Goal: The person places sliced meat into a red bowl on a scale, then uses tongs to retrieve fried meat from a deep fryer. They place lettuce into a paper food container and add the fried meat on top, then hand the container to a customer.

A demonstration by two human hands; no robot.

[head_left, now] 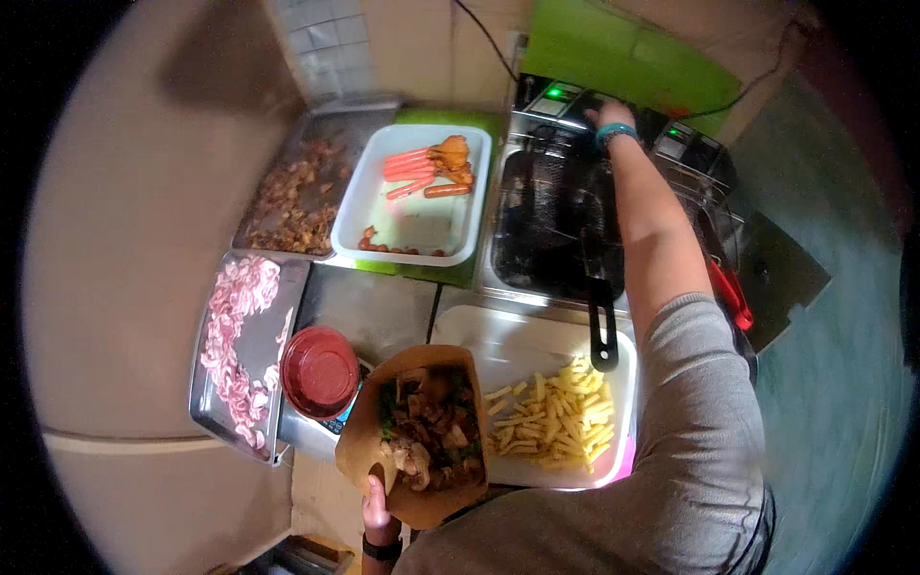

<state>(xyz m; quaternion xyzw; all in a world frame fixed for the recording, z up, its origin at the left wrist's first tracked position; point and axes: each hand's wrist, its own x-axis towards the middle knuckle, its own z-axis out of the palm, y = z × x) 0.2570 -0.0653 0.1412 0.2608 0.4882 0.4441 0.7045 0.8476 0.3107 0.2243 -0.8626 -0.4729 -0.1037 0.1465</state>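
My left hand grips the near side of a brown cardboard food box, thumb up on its wall. Inside the box lie pieces of browned meat with some dark green leaves around them. Far out, my right hand is at the control panel of a deep fryer, close to a panel with a green light. The fingers there are small and blurred, so their pose does not show. Below that arm, a fryer basket with a black handle sits over the dark fryer well.
White tubs hold fries and sausages. Metal trays on the left carry chopped browned meat and sliced pink onions. A red round container stands left of the box. A red handle lies right of my arm.
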